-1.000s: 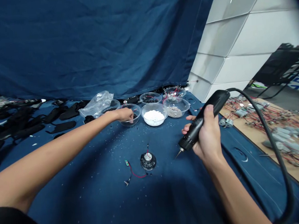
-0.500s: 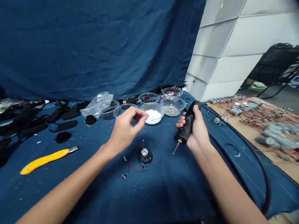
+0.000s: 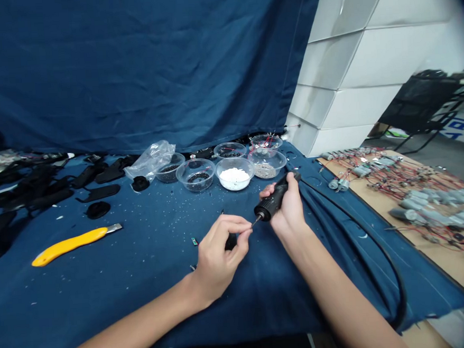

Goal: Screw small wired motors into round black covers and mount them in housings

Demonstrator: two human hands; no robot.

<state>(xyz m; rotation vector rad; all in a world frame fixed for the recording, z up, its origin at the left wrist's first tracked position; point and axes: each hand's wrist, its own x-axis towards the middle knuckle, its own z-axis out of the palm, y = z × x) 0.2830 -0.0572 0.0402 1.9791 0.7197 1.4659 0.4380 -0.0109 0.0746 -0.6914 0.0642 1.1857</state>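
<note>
My right hand (image 3: 288, 210) grips a black electric screwdriver (image 3: 272, 200) with a thick black cable (image 3: 374, 249) trailing off to the right. Its bit points left and down toward my left hand (image 3: 219, 251). My left hand is pinched at the bit's tip, thumb and forefinger together on something too small to make out. It hovers over a small round black part (image 3: 231, 241) with a red wire, mostly hidden beneath the fingers. A tiny green circuit piece (image 3: 194, 241) lies just left of the hand on the blue cloth (image 3: 144, 286).
Several clear plastic bowls (image 3: 196, 174) stand at the back, one with white bits (image 3: 234, 177). A yellow-handled knife (image 3: 68, 244) lies at the left, black flat parts (image 3: 26, 191) beyond it. Small motors with red wires (image 3: 408, 191) cover the wooden table at the right.
My left hand came back from the bowls and dropped to the screwdriver's tip in a pinch. My right hand lowered the screwdriver and moved it left toward the round part.
</note>
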